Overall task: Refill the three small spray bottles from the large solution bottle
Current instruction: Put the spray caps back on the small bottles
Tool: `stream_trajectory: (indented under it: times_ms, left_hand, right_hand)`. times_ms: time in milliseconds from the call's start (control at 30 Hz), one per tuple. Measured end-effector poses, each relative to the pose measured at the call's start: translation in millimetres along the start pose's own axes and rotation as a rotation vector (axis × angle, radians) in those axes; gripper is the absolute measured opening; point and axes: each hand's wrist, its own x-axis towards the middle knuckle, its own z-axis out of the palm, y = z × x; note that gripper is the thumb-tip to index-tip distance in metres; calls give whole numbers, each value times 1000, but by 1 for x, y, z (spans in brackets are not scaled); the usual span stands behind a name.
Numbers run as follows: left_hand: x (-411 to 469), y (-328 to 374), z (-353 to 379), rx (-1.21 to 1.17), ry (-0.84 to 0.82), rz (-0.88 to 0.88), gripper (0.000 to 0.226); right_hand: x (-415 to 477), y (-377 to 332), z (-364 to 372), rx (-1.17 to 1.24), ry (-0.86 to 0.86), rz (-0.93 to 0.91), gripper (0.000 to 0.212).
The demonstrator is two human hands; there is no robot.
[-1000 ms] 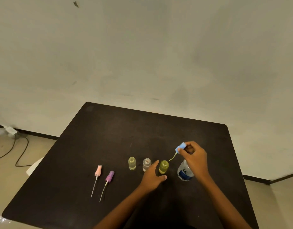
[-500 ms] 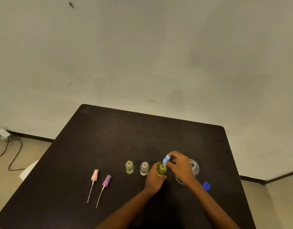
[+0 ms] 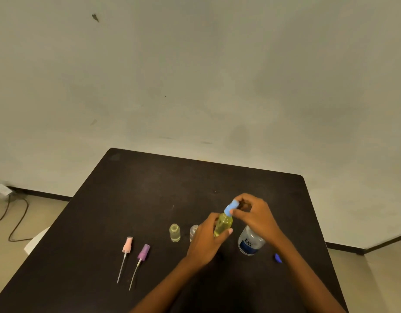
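My left hand [image 3: 206, 241] grips a small yellow-green spray bottle [image 3: 223, 224], lifted and tilted off the black table [image 3: 131, 195]. My right hand [image 3: 254, 214] pinches the blue spray cap [image 3: 230, 207] sitting on that bottle's neck. Two other small bottles stand uncapped to the left: a yellowish one [image 3: 174, 232] and a clear one [image 3: 193, 231], partly hidden by my left hand. The large solution bottle [image 3: 249, 243], clear with a blue label, stands under my right wrist. Its blue lid [image 3: 278, 258] lies to the right.
A pink spray head [image 3: 126, 246] and a purple spray head [image 3: 143, 253], each with a long dip tube, lie on the table at the left. A cable [image 3: 16, 220] and a plug lie on the floor beyond the table's left edge.
The blue cap was held above the table with its tube hanging; it has gone into the yellow-green bottle, and my left hand has lifted that bottle off the table.
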Motion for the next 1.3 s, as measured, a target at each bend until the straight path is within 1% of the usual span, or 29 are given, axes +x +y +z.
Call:
stream_trajectory:
  times_ms: [133, 267, 333, 533, 633, 767, 933, 1067, 1167, 1300]
  left_hand:
    - [-3, 35, -21, -58, 19, 91, 40]
    - [-3, 83, -40, -129, 24, 183, 29]
    - [-3, 106, -48, -168, 5, 222, 28]
    - [-6, 161, -61, -261, -36, 286, 43]
    - [-9, 173, -63, -292, -34, 295, 48]
    - [-10, 180, -65, -290, -22, 289, 52]
    - [-13, 184, -64, -280, 10, 298, 36]
    - [-16, 186, -63, -278, 25, 286, 33]
    - [-18, 187, -63, -304, 21, 276, 37]
    - [-17, 187, -64, -309, 38, 257, 50]
  right_hand:
    - [-5, -40, -24, 134, 43, -77, 19]
    - [-8, -80, -48, 262, 93, -156, 21]
    - [-8, -97, -61, 289, 121, -206, 18]
    - [-17, -141, -90, 333, 159, -341, 20]
    - [-21, -151, -95, 316, 165, -384, 19]
    - [-25, -156, -96, 298, 176, -403, 25]
    - [-27, -157, -94, 265, 170, -418, 26]
    - [-28, -159, -91, 276, 161, -430, 26]
    - [-26, -158, -90, 304, 156, -414, 33]
    - [-27, -154, -91, 444, 82, -407, 52]
